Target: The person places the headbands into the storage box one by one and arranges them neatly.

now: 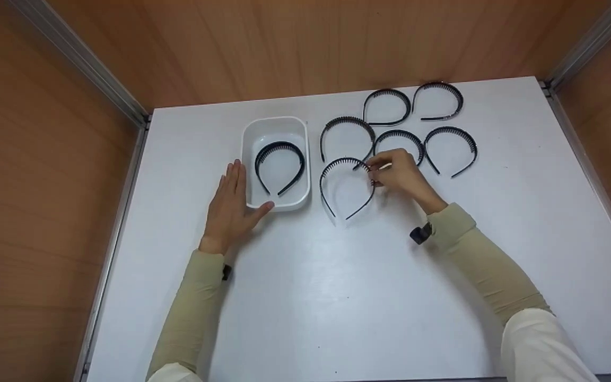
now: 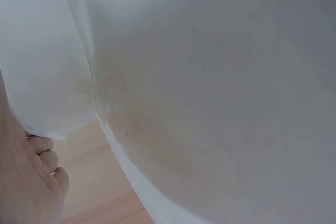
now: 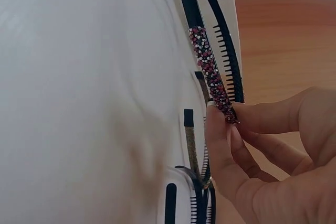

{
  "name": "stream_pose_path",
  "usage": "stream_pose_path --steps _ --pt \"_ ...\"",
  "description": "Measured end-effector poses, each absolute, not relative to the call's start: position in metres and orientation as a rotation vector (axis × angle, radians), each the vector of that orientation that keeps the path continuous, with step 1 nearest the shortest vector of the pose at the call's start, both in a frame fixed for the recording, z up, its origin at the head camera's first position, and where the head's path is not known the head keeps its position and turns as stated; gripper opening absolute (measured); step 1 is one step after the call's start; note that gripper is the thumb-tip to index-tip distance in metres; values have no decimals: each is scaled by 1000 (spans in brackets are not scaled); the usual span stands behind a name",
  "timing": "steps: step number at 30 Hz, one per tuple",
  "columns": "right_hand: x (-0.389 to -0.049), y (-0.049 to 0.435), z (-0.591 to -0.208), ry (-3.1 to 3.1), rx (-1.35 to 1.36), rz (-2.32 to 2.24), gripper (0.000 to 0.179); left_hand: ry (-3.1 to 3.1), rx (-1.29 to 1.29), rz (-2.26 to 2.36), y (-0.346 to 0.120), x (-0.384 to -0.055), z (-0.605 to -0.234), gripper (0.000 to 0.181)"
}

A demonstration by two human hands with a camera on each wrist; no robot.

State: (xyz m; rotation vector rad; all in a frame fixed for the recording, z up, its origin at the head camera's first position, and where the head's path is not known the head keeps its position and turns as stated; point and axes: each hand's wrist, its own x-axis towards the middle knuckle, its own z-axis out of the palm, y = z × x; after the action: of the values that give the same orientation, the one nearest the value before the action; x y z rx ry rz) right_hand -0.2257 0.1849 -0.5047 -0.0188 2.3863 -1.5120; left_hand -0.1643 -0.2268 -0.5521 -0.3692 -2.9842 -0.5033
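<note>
My left hand [image 1: 227, 207] lies with straight fingers along the left side of a white plastic container [image 1: 293, 206], its thumb at the front rim. Inside the container rests black toothed headband material [image 1: 302, 165], arched away from me with the ends toward me. With thumb and fingertips, my right hand [image 1: 402, 174] pinches the right side of another toothed headband [image 1: 346, 159] just right of the container. The right wrist view shows pink and silver stones [image 3: 203, 56] covering part of this held headband. Only part of my left hand [image 2: 29, 174] appears in the left wrist view.
Several more black headbands lie at the back right of the white table [image 1: 337, 307], including one [image 1: 348, 120] behind the held headband and one [image 1: 472, 143] farther right. Wooden panels [image 1: 305, 48] rise at the back and both sides.
</note>
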Motion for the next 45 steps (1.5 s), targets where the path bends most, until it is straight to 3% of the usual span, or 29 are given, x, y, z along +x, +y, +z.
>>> stream_pose_path --steps 45 --pt "-263 148 -458 2385 -126 -1591 29 -2975 -377 -513 -226 -163 -552 116"
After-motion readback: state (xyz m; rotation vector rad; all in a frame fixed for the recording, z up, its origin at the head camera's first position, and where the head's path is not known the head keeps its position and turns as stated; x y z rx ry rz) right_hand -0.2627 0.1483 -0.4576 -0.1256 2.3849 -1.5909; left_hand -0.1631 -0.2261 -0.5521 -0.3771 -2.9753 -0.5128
